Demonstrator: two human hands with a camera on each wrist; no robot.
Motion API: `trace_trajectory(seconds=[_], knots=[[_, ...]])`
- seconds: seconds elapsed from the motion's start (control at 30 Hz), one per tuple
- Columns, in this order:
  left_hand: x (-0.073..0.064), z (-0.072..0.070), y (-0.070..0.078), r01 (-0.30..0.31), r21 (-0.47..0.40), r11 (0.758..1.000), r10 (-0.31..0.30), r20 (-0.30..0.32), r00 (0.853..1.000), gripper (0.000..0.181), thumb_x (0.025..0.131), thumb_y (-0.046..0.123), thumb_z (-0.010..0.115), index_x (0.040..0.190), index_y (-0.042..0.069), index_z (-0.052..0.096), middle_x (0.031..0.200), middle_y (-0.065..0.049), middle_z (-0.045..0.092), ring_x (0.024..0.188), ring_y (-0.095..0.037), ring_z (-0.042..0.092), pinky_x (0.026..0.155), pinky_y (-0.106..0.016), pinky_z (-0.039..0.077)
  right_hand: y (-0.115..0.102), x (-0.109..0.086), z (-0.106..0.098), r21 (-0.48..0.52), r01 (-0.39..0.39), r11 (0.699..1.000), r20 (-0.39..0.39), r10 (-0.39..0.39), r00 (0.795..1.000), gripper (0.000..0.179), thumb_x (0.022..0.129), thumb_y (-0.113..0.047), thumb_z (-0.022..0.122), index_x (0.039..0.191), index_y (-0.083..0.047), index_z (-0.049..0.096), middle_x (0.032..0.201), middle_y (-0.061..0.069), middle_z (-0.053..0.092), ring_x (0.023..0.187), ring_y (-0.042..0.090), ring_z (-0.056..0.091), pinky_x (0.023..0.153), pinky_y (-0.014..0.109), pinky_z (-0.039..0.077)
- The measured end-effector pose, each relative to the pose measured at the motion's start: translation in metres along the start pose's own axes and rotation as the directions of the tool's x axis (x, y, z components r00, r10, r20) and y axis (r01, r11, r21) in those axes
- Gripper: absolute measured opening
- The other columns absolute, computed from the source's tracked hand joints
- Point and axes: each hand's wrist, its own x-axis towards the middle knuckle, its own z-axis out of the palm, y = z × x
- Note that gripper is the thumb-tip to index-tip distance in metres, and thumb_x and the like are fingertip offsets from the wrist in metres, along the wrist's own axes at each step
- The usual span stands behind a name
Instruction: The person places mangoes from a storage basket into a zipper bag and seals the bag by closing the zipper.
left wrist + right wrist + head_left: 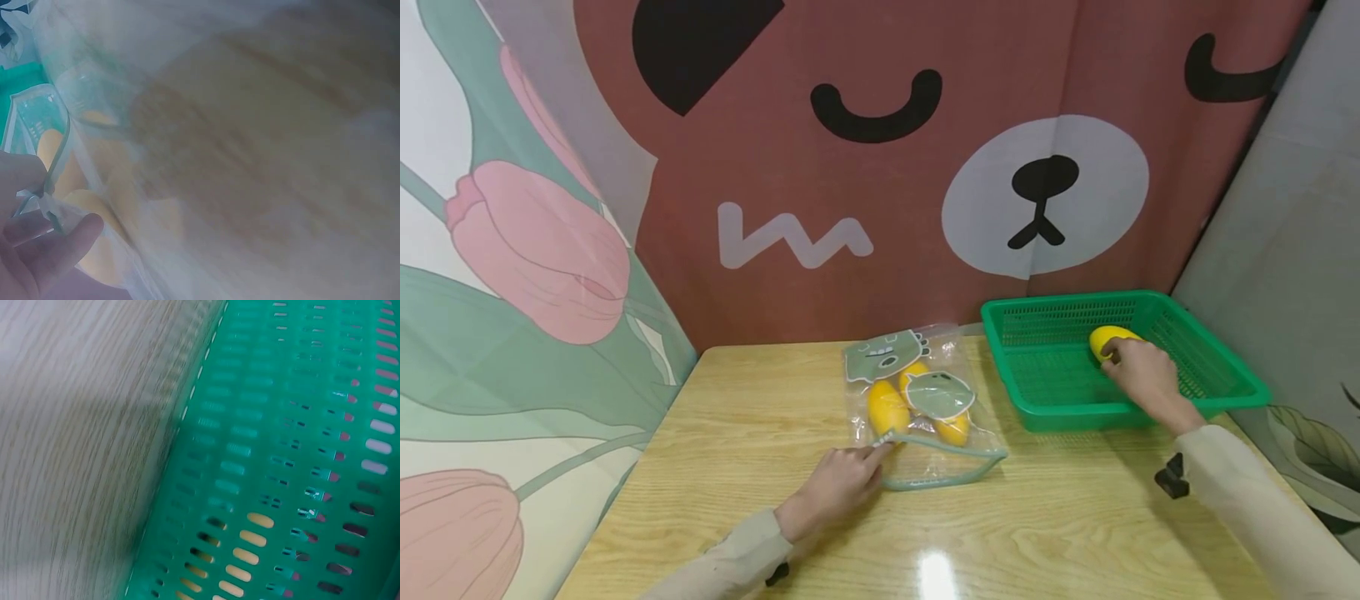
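My left hand (842, 482) pinches the green-edged mouth of a clear zip bag (857, 417) lying on the table. Several yellow mangoes (887, 408) are inside the bag, seen through its film and green printed shapes. In the left wrist view, the thumb and fingers (69, 250) hold the bag's rim, and its mouth gapes beside them. Reaching over the near rim of a green basket (1052, 408), my right hand (1142, 373) has its fingers curled at a mango (1105, 337) in there. The right wrist view shows the basket's slotted wall (262, 487), with the hand itself hidden.
The wooden table (760, 400) carries both bag and basket, the basket at its back right. Behind it hangs a curtain (910, 300) with a bear print. Another printed cloth (550, 367) borders the left side, and a grey one (1300, 233) the right.
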Motion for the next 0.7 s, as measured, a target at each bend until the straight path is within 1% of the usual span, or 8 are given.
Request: trace_trajectory(seconds=[0.2, 0.33, 0.43, 0.5, 0.6, 0.7], knots=[[0.0, 0.001, -0.001, -0.013, 0.001, 1.0, 0.013, -0.02, 1.0, 0.035, 0.086, 0.007, 0.068, 0.119, 0.006, 0.059, 0.082, -0.003, 0.07, 0.056, -0.01, 0.06, 0.043, -0.017, 0.045, 0.007, 0.003, -0.003, -0.01, -0.008, 1.0, -0.012, 0.008, 1.0, 0.019, 0.087, -0.007, 0.069, 0.1, 0.007, 0.068, 0.09, 0.026, 0.066, 0.066, 0.037, 0.061, 0.043, 0.043, 0.045], [0.0, 0.001, -0.001, -0.013, -0.006, 1.0, 0.013, -0.021, 1.0, 0.034, 0.086, 0.006, 0.068, 0.119, 0.005, 0.059, 0.082, -0.003, 0.07, 0.056, -0.01, 0.06, 0.043, -0.017, 0.046, 0.013, 0.004, -0.004, -0.01, -0.025, 1.0, -0.018, 0.025, 1.0, 0.019, 0.087, -0.007, 0.068, 0.1, 0.007, 0.067, 0.091, 0.027, 0.064, 0.071, 0.041, 0.06, 0.046, 0.047, 0.046], [0.001, -0.001, -0.001, -0.009, -0.023, 1.0, 0.009, -0.012, 1.0, 0.035, 0.086, 0.006, 0.068, 0.12, 0.005, 0.059, 0.082, -0.003, 0.07, 0.058, -0.011, 0.061, 0.045, -0.018, 0.047, 0.018, 0.004, -0.004, -0.013, -0.047, 0.999, -0.024, 0.047, 0.999, 0.022, 0.087, -0.007, 0.068, 0.102, 0.009, 0.066, 0.096, 0.031, 0.06, 0.072, 0.045, 0.058, 0.048, 0.051, 0.046], [0.001, -0.001, -0.001, -0.007, -0.033, 0.999, 0.006, -0.004, 1.0, 0.035, 0.087, 0.006, 0.067, 0.121, 0.004, 0.059, 0.082, -0.003, 0.07, 0.059, -0.011, 0.062, 0.045, -0.018, 0.047, 0.021, 0.004, -0.004, -0.01, -0.075, 0.997, -0.014, 0.075, 0.997, 0.027, 0.088, -0.009, 0.067, 0.107, 0.01, 0.063, 0.103, 0.035, 0.056, 0.077, 0.05, 0.055, 0.052, 0.056, 0.046], [0.001, -0.002, 0.0, -0.001, -0.036, 0.999, 0.001, 0.005, 1.0, 0.036, 0.088, 0.006, 0.067, 0.122, 0.005, 0.059, 0.082, -0.003, 0.07, 0.06, -0.012, 0.061, 0.045, -0.018, 0.047, 0.026, 0.004, -0.004, -0.011, -0.122, 0.992, 0.01, 0.122, 0.992, 0.037, 0.089, -0.011, 0.067, 0.115, 0.014, 0.057, 0.113, 0.041, 0.046, 0.089, 0.057, 0.048, 0.065, 0.064, 0.044], [0.0, -0.001, 0.0, 0.002, -0.032, 0.999, -0.001, 0.011, 1.0, 0.035, 0.089, 0.007, 0.066, 0.123, 0.005, 0.059, 0.082, -0.002, 0.07, 0.059, -0.01, 0.06, 0.045, -0.017, 0.045, 0.029, 0.005, -0.004, -0.023, -0.163, 0.986, 0.051, 0.164, 0.985, 0.047, 0.09, -0.013, 0.066, 0.122, 0.017, 0.05, 0.117, 0.044, 0.039, 0.099, 0.06, 0.04, 0.074, 0.069, 0.04]])
